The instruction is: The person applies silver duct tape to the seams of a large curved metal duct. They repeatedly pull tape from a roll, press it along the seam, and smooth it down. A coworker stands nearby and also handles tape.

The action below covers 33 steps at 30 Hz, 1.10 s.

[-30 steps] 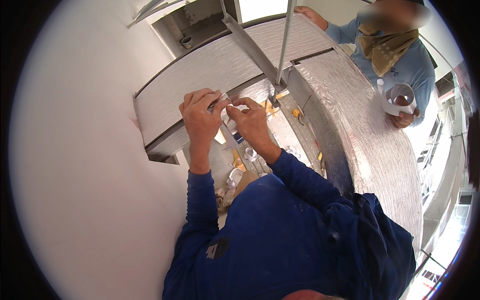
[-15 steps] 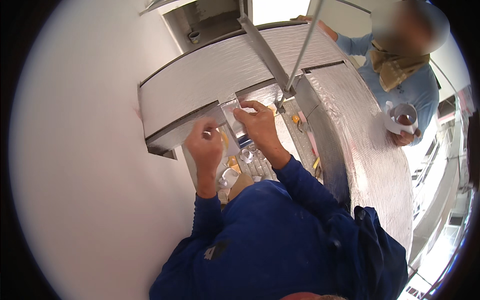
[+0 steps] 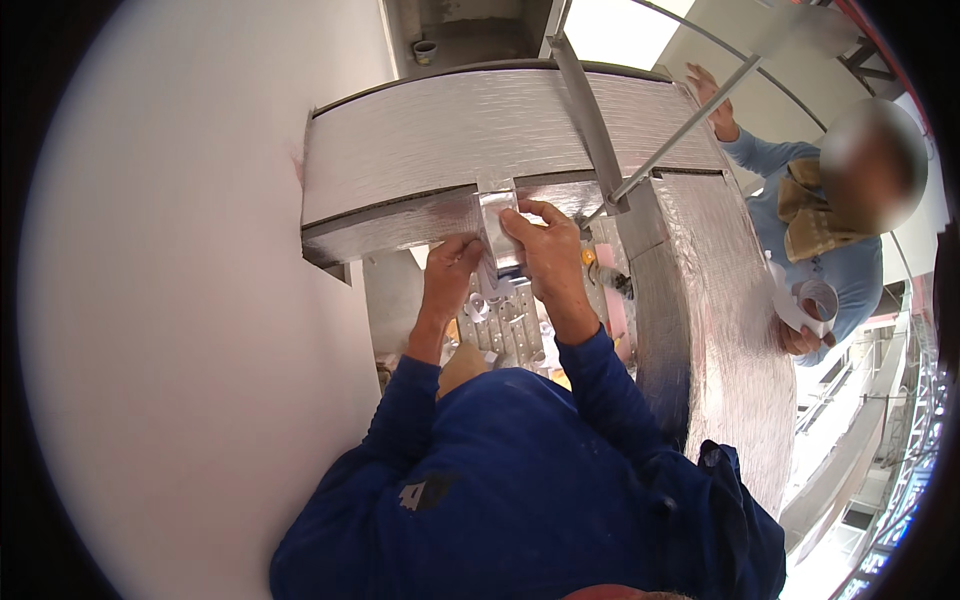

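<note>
Wall [image 3: 190,300] left, co-worker [image 3: 838,266] right; duct [image 3: 430,135] between (strip [image 3: 493,222] at near side, bar [image 3: 588,120] crossing over).

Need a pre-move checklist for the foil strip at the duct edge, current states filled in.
1. Right hand gripping foil strip: ok.
2. Left hand gripping it too: cannot tell; fingers are at its left edge.
3. Upper end stuck to duct: cannot tell.
4. Lower end flat on duct: not ok, hangs below.
5. White roll in co-worker's hand: ok.
</note>
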Tool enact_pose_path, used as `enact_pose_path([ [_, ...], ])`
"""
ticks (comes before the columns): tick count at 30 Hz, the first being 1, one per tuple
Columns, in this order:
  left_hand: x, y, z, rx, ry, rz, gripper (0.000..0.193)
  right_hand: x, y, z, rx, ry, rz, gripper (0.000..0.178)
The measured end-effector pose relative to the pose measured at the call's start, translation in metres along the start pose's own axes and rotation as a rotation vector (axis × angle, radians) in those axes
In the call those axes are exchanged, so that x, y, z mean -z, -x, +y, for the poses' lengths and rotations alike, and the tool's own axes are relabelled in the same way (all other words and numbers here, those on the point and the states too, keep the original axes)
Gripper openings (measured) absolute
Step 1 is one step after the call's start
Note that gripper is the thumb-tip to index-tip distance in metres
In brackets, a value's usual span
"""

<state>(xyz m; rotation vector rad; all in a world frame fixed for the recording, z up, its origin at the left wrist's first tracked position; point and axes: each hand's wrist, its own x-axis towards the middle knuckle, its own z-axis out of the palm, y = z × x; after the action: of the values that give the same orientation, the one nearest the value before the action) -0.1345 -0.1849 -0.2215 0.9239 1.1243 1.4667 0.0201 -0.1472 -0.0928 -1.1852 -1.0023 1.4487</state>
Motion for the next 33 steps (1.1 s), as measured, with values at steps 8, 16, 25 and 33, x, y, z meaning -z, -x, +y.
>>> enact_pose_path([
  [8,0.007,0.003,-0.03,-0.003,0.103,0.019,0.012,0.003,-0.006,0.008,-0.03,-0.033,-0.005,0.043],
  [16,-0.003,0.01,-0.035,-0.136,-0.121,0.069,0.012,0.002,-0.005,0.007,-0.041,-0.034,-0.016,0.036],
  [25,0.011,0.001,0.002,-0.161,-0.575,0.009,0.014,0.0,-0.008,0.011,-0.023,-0.068,-0.021,0.026],
  [33,0.003,0.005,0.048,-0.072,-0.837,-0.068,0.016,-0.003,-0.011,0.021,0.082,-0.003,0.013,0.028],
])
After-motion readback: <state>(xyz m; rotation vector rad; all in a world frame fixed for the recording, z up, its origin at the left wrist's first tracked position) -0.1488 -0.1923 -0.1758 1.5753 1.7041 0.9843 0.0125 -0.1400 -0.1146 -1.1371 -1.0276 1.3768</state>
